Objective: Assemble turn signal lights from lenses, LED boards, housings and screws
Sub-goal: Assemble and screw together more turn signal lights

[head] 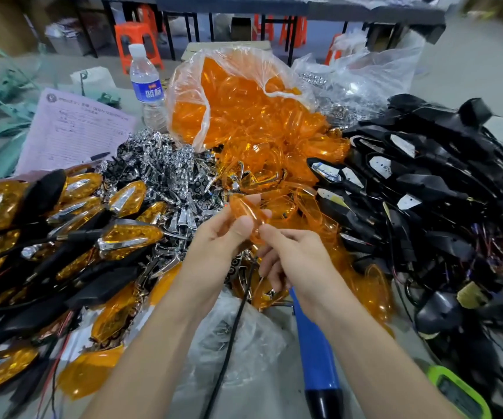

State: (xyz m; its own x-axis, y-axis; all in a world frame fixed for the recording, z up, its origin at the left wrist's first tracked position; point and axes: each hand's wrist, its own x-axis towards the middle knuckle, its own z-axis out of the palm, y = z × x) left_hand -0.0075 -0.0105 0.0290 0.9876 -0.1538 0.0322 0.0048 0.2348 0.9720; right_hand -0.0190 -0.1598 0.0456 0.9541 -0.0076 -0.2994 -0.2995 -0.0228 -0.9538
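An orange lens (248, 211) is held above the middle of the table. My left hand (224, 237) grips it between thumb and fingers from the left. My right hand (289, 252) pinches its lower right end. Loose orange lenses (274, 140) spill from a clear bag (232, 86) behind. Chrome reflector parts (168, 170) lie in a heap at centre left. Black housings with LED boards and wires (419, 182) are piled on the right. Finished orange lights (62, 225) are stacked on the left.
A water bottle (147, 86) stands at the back beside a printed sheet (74, 131) with a pen. A blue-handled tool (316, 358) and its black cable (229, 343) lie near the front edge. A green device (458, 394) sits at the lower right. Another clear bag (356, 83) sits behind.
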